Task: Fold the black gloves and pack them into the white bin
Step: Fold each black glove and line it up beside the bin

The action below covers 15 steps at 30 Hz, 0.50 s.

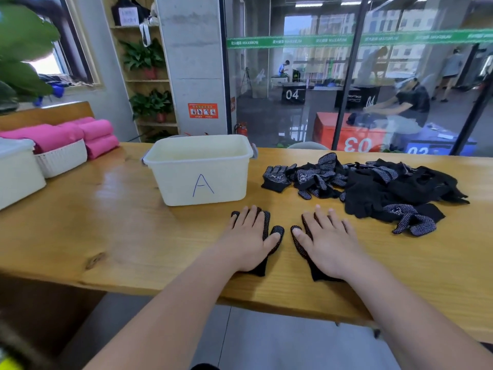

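1. Long honey-coloured wooden bench [120, 236]: carries everything.
2. White rectangular plastic bin [176, 180], marked "A": centre, open-topped, within reach; no gloves visible inside.
3. Loose heap of black dotted knit gloves [373, 190]: right of bin, unfolded.
4. Left hand [249, 239], right hand [329, 244]: grip apart, fingers straight.
5. Left-side glove [277, 231], right-side glove [318, 275]: one pressed flat under each palm, likely being smoothed for folding.

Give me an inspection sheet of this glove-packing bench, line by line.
Surface: wooden table, glossy.
Job's things: white bin marked A, interior mostly hidden; glove pile to its right; left glove and right glove flat in front.
Clutter: pink rolled cloths, woven basket, lidded box, far left.
Grips: left hand and right hand open, each flat on one glove.
Cables: nothing seen.
Surroundings: glass wall, plant shelf, person working beyond the glass.
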### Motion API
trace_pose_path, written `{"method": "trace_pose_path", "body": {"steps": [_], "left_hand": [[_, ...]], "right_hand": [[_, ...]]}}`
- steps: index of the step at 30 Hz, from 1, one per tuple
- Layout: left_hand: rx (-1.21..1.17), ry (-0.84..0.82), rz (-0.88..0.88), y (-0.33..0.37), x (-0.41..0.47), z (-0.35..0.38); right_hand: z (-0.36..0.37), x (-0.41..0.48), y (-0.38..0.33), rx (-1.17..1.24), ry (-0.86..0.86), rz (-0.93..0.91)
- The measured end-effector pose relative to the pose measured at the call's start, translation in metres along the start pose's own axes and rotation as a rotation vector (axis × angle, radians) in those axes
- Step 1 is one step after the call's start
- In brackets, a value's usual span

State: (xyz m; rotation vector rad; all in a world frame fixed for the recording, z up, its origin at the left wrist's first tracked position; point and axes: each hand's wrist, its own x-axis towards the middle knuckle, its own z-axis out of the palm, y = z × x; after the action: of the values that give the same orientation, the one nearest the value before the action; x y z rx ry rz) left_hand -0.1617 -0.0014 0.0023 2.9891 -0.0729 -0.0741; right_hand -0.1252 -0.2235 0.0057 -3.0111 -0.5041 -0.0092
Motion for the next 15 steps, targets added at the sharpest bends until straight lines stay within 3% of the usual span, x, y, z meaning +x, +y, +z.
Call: {"method": "trace_pose_path", "body": {"steps": [15], "left_hand": [[0.059,0.036,-0.012,-0.005,0.041,0.010]], "right_hand": [[0.012,0.022,-0.006,0.009,-0.002,0.169]]}}
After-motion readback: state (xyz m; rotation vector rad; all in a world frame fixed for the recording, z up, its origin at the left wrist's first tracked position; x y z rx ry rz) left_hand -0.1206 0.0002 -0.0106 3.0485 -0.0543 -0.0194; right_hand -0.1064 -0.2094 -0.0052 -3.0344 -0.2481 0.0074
